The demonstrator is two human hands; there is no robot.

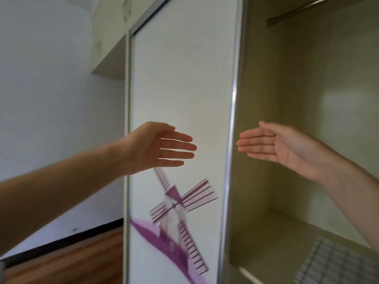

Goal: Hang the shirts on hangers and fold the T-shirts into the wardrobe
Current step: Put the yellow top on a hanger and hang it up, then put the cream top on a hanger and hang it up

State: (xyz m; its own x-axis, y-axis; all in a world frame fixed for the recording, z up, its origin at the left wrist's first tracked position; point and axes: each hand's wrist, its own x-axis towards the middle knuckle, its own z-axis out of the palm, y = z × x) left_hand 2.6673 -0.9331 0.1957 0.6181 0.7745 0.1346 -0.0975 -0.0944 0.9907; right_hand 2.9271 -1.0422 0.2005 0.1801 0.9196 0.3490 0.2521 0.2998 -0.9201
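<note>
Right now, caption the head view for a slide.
Both hands, left and right, open and empty before the wardrobe's sliding door.

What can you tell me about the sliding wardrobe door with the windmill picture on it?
The sliding wardrobe door is a tall white panel in a silvery metal frame, printed low down with a purple windmill on a purple slope. It stands slid left, leaving the wardrobe's right compartment open. The open left hand is raised in front of it; contact cannot be told.

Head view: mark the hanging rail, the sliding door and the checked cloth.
hanging rail (320,9), head view, mid-bar.
sliding door (180,78), head view, bare white panel.
checked cloth (332,263), head view, middle of the fabric.
</note>
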